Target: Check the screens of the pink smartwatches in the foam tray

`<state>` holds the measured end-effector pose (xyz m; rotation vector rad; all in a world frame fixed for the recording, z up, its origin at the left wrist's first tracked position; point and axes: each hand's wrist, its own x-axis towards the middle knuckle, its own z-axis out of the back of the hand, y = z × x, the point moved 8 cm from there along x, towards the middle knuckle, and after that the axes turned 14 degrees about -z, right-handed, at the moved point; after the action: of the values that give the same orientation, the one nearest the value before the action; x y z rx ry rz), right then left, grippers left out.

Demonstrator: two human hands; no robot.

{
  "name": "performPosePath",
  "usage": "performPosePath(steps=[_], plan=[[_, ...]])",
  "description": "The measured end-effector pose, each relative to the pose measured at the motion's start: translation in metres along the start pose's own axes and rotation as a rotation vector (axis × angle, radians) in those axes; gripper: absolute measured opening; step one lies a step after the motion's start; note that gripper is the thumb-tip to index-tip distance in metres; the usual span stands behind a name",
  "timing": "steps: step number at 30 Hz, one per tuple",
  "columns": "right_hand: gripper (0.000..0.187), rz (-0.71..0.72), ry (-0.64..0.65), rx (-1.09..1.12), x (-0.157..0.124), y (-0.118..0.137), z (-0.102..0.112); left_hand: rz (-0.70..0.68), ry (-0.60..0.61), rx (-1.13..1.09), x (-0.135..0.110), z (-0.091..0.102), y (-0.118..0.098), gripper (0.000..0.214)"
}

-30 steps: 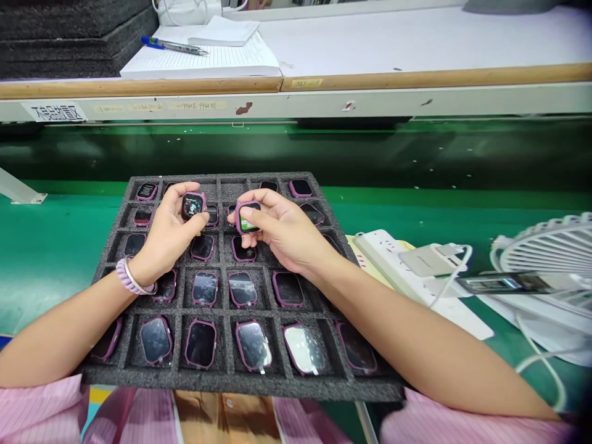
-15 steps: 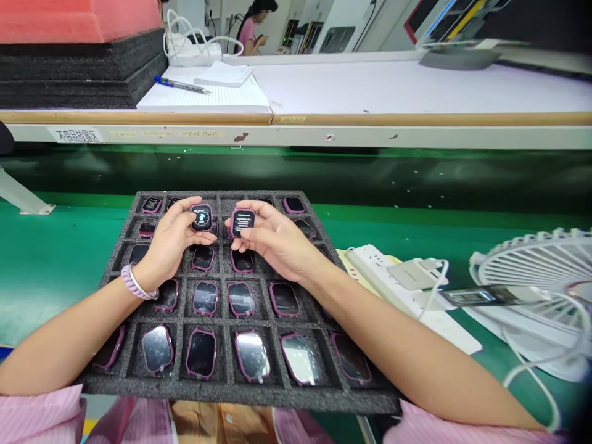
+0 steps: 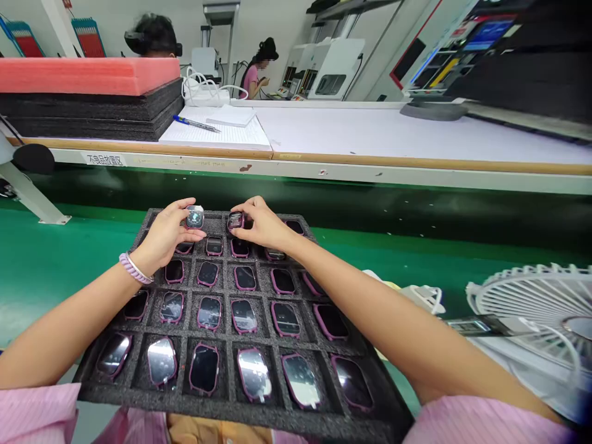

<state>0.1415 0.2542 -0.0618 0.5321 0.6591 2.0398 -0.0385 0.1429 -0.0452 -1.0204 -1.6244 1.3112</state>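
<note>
Fingers [image 3: 182,209] of left hand [image 3: 164,237] pinch a lit watch [image 3: 195,217]; right hand [image 3: 259,225] grips a second watch [image 3: 235,220]. Both sit over far edge of foam tray [image 3: 222,401]. Green belt [image 3: 46,259] lies open left; fan [image 3: 536,296] crowds right.

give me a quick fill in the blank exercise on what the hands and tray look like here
1. Each hand holds one small ____ with a lit screen: left hand, right hand.
2. Both hands are over the ____ edge of the foam tray.
3. A bracelet sits on the ____ wrist.
4. On the notebook lies a ____.

Missing words: watch; far; left; pen
</note>
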Motion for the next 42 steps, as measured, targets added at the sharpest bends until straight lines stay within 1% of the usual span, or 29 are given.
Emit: performPosePath(steps=[2, 4, 8, 11, 12, 14, 17, 19, 21, 24, 26, 28, 31, 33, 35, 38, 40, 42], plan=[[0.046, 0.006, -0.015, -0.135, 0.010, -0.005, -0.003, 0.031, 0.028, 0.069, 0.003, 0.003, 0.001, 0.039], [0.047, 0.005, 0.010, -0.208, 0.013, -0.009, -0.009, 0.044, 0.067, 0.135, 0.007, 0.004, 0.002, 0.040], [0.048, -0.034, 0.051, -0.289, 0.009, -0.013, -0.017, 0.016, 0.141, 0.207, 0.015, -0.001, 0.005, 0.049], [0.058, -0.067, 0.076, -0.325, 0.008, -0.013, -0.016, 0.050, 0.138, 0.191, 0.021, -0.006, 0.011, 0.044], [0.063, -0.065, 0.062, -0.326, 0.009, -0.013, -0.012, 0.065, 0.134, 0.181, 0.023, -0.008, 0.013, 0.041], [0.070, -0.045, 0.000, -0.300, 0.008, -0.013, 0.004, 0.070, 0.132, 0.162, 0.026, -0.011, 0.015, 0.037], [0.066, -0.026, -0.102, -0.222, 0.001, -0.023, 0.035, 0.043, 0.135, 0.170, 0.034, -0.013, 0.017, 0.034], [0.062, -0.035, -0.132, -0.191, -0.006, -0.038, 0.053, 0.039, 0.140, 0.195, 0.039, -0.014, 0.020, 0.033], [0.057, -0.064, -0.143, -0.195, -0.014, -0.056, 0.065, 0.048, 0.141, 0.214, 0.044, -0.015, 0.025, 0.031], [0.050, -0.146, -0.124, -0.233, -0.022, -0.087, 0.072, 0.055, 0.188, 0.291, 0.050, -0.020, 0.032, 0.037], [0.046, -0.193, -0.106, -0.266, -0.025, -0.104, 0.071, 0.027, 0.261, 0.373, 0.054, -0.026, 0.034, 0.048], [0.043, -0.214, -0.092, -0.293, -0.025, -0.115, 0.070, -0.040, 0.369, 0.496, 0.059, -0.033, 0.034, 0.055], [0.041, -0.216, -0.078, -0.305, -0.025, -0.123, 0.067, -0.171, 0.526, 0.748, 0.066, -0.042, 0.033, 0.052], [0.042, -0.211, -0.066, -0.307, -0.024, -0.125, 0.066, -0.242, 0.598, 0.916, 0.069, -0.045, 0.033, 0.050], [0.043, -0.199, -0.058, -0.305, -0.024, -0.124, 0.066, -0.305, 0.653, 1.053, 0.070, -0.046, 0.033, 0.052], [0.040, -0.209, -0.045, -0.315, -0.026, -0.123, 0.068, -0.416, 0.742, 1.282, 0.068, -0.045, 0.032, 0.062], [0.036, -0.264, -0.035, -0.367, -0.028, -0.123, 0.069, -0.473, 0.775, 1.439, 0.070, -0.043, 0.029, 0.068], [0.032, -0.359, -0.041, -0.462, -0.031, -0.123, 0.072, -0.521, 0.763, 1.530, 0.074, -0.045, 0.022, 0.068]])
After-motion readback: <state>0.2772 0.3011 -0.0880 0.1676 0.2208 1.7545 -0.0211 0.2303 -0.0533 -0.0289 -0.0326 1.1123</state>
